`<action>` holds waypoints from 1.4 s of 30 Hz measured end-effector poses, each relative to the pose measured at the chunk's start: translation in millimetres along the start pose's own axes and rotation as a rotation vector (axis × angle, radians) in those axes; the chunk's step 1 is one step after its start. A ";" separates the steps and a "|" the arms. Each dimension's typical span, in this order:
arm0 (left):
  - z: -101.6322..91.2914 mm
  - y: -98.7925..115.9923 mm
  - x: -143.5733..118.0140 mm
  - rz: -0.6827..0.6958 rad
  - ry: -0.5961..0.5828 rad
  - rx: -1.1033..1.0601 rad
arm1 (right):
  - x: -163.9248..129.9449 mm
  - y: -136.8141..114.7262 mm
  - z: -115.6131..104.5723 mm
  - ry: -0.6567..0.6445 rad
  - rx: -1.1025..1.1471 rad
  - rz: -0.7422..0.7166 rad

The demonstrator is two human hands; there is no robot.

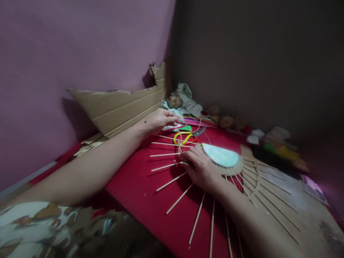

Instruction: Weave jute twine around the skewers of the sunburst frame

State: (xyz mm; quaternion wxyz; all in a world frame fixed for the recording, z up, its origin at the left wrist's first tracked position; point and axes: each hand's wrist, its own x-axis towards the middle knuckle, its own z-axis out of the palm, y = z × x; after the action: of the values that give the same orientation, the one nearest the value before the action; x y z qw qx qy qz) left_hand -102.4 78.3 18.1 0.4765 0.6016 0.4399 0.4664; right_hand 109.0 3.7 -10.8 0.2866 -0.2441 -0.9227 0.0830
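A fan-shaped piece lies on the red board: thin wooden sticks spread from a half-round twine-woven base with a pale blue-green half-disc on top. At the base's left side, my right hand bends its fingers over the sticks, closed on jute twine. Beyond it my left hand is raised, fingertips pinched together on what looks like the same strand. Scissors with yellow and red handles lie between the two hands, under the twine.
A torn cardboard sheet leans against the purple wall at left. Twine balls, pale cloth and coloured strips lie at the back. Twine also links sticks on the right. Blurred coloured items sit at far right.
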 end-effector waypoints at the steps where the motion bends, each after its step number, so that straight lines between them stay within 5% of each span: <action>1: -2.5 -1.1 1.5 -0.006 0.035 0.002 | -0.1 -1.8 1.1 -0.010 0.000 -0.010; 7: -19.4 -8.6 10.2 -0.020 0.231 0.458 | -0.7 -9.1 1.8 -0.103 -0.010 -0.022; 10: -22.5 -2.2 7.1 0.156 0.375 0.727 | 0.6 -10.0 -0.5 -0.125 -0.016 -0.027; 12: -23.0 6.2 2.0 0.213 0.243 0.704 | 1.8 -10.7 -2.5 -0.149 -0.015 -0.021; 16: -26.4 18.8 -7.3 0.028 -0.451 0.565 | 2.9 -11.8 -7.2 -0.220 0.017 0.001; 19: -30.3 16.6 -8.7 -0.113 -0.709 0.537 | 2.6 -10.9 -11.0 -0.250 0.031 0.005; 24: -30.8 7.4 -6.4 -0.235 -0.736 0.481 | 3.9 -9.0 -22.0 -0.291 0.082 0.012; 35: -46.1 18.2 -4.3 -0.117 -0.602 0.598 | 29.6 -9.7 -27.1 -0.220 0.048 0.041; 42: -65.4 27.3 -4.6 -0.103 -0.741 0.690 | 34.3 -28.6 -21.7 -0.251 -0.096 -0.002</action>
State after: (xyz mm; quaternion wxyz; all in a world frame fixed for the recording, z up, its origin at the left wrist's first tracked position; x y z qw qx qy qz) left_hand -165.1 80.1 51.5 0.3964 0.8265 0.3989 0.0249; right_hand 85.2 -3.7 32.1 0.1572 -0.2444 -0.9544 0.0682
